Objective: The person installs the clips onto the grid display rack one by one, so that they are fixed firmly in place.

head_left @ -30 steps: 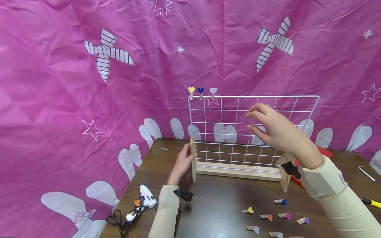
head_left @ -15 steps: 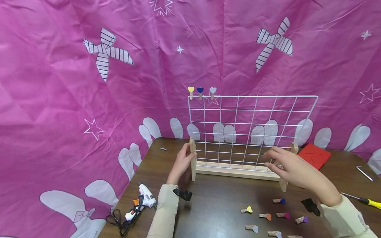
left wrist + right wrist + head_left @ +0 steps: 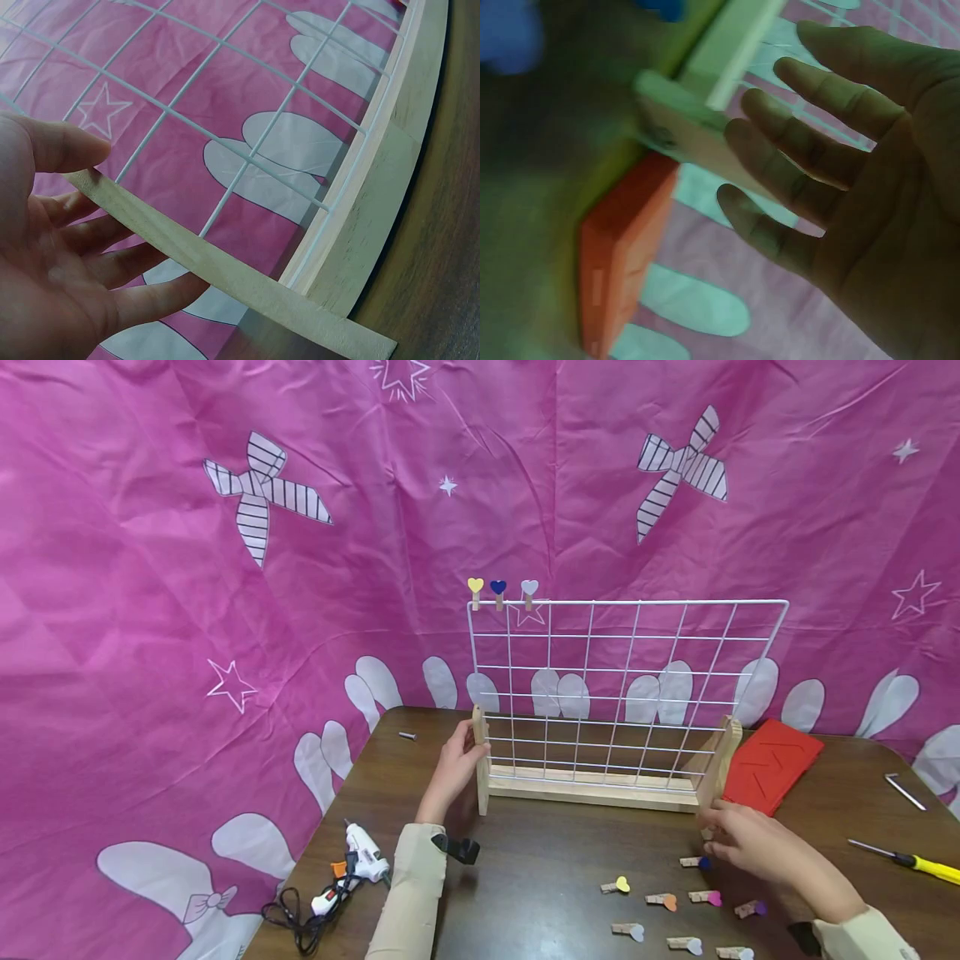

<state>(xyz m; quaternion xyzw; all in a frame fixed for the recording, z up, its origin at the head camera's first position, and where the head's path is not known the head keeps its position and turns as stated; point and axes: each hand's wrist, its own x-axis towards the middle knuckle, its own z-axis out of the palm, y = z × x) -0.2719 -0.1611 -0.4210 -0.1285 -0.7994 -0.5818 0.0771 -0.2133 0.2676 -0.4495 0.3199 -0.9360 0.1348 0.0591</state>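
A white wire grid (image 3: 615,672) stands in a wooden base (image 3: 592,791). My left hand (image 3: 453,768) holds the left wooden side post (image 3: 481,777); in the left wrist view the thumb (image 3: 71,146) lies on one side of it and the fingers on the other. My right hand (image 3: 765,852), its fingers loosely bent and apart, is over the table by the right side post (image 3: 723,760). Below its fingertips lies a clothespin with a dark blue heart (image 3: 692,862), partly covered. Yellow (image 3: 476,593), blue (image 3: 498,593) and pale (image 3: 529,593) heart clothespins sit on the grid's top wire at left.
Several more heart clothespins (image 3: 662,902) lie at the front of the table (image 3: 540,860). A red packet (image 3: 772,764) is right of the stand, with a hex key (image 3: 905,792) and yellow-handled screwdriver (image 3: 911,862) beyond. A glue gun (image 3: 365,852) and a screw (image 3: 407,736) lie left.
My right hand has come down from in front of the grid to beside the right post, near the loose clothespins. My left hand stays on the left post.
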